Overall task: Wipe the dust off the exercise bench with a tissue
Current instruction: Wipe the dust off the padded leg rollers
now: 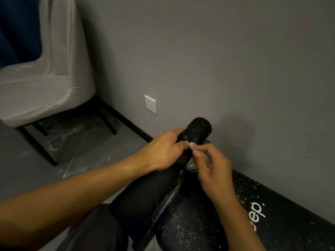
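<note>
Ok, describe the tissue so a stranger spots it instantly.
Start at the grey wall and drop to the black exercise bench along its base. The tissue is the crumpled pale wad in the right hand, against the dark foam roller.

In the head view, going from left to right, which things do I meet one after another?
Grey chair → wall socket → left hand → tissue → right hand → dusty bench pad.
</note>
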Demonstrator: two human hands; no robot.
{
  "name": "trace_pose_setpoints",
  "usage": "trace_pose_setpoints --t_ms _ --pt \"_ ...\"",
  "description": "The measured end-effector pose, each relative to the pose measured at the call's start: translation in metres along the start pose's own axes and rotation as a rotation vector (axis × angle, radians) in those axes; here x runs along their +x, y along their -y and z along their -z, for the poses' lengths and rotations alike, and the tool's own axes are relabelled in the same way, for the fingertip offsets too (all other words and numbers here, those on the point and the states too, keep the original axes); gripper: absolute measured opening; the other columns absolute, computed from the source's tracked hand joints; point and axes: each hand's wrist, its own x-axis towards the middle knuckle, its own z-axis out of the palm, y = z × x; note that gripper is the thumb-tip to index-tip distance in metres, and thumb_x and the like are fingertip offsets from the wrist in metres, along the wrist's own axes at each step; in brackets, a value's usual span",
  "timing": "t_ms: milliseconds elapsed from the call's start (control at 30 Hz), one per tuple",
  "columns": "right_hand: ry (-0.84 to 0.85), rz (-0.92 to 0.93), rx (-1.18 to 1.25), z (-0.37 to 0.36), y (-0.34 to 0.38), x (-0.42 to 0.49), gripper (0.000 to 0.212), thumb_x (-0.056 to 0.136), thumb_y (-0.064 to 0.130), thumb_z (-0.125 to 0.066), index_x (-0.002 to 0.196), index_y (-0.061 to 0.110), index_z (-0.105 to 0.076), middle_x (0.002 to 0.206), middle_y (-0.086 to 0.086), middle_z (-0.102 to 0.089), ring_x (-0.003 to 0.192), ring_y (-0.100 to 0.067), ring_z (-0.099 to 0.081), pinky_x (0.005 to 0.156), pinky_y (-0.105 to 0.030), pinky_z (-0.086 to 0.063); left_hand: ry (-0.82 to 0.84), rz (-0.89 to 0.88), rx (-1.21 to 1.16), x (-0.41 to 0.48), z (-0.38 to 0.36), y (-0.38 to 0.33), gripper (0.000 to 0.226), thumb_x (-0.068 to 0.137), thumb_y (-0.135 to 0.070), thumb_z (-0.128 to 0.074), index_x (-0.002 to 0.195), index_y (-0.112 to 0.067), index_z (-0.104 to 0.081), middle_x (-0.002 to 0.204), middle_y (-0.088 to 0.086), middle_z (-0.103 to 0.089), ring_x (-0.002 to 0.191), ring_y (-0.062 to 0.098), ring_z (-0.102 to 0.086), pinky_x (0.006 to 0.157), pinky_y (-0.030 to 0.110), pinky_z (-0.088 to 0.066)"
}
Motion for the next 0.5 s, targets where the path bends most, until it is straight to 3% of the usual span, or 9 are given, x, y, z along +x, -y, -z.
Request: trace_pose_setpoints --t_ms 300,500 --pt "-0.156 -0.018 -0.100 -0.004 -0.007 0.041 0.007 0.098 0.016 -0.058 0.098 0.018 -0.065 0.099 0.004 -0.066 0.092 -0.004 -0.063 0.079 -0.028 -0.055 0.004 -0.007 0.028 0.000 0.001 -0.002 0.042 0.104 -0.025 -0.051 0.146 -0.033 -0.051 0.110 -0.006 -0.073 0.095 0.003 -0.070 0.095 0.036 -0.055" --pt "-0.063 0.008 0.028 -0.003 -0.008 0.022 0.013 0.098 0.012 -0.059 0.103 0.019 -0.068 0.106 0.008 -0.068 0.101 -0.003 -0.065 0.083 -0.017 -0.052 0.044 -0.044 0.077 0.004 0.000 0.004 0.060 0.096 -0.046 -0.062 0.149 -0.044 -0.035 0.107 -0.005 -0.072 0.084 0.004 -0.071 0.080 0.029 -0.060"
